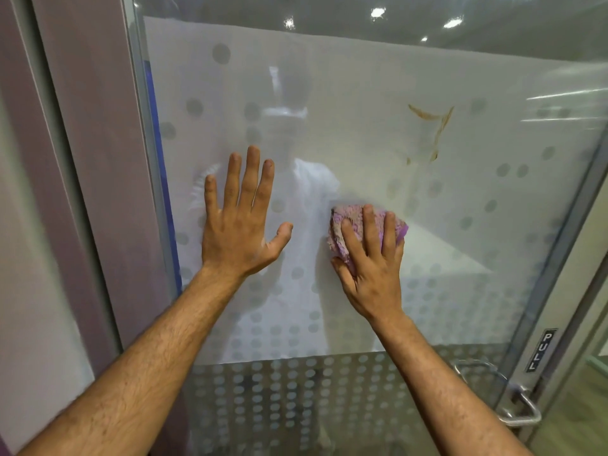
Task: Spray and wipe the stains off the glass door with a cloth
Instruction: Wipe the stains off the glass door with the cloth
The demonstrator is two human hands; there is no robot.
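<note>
The frosted glass door (362, 93) with a dotted pattern fills the view. A brown streaky stain (436, 130) marks the glass at the upper right, well above my right hand. My right hand (371, 258) presses a crumpled purple cloth (353, 225) flat against the glass near the middle. My left hand (240, 218) lies flat on the glass to the left of the cloth, fingers spread, holding nothing. No spray bottle is in view.
A metal pull handle (513, 403) sits at the door's lower right, beside a "PULL" label (539, 350) on the frame. The purple-grey door frame (92, 159) runs down the left side. The glass reflects a person and ceiling lights.
</note>
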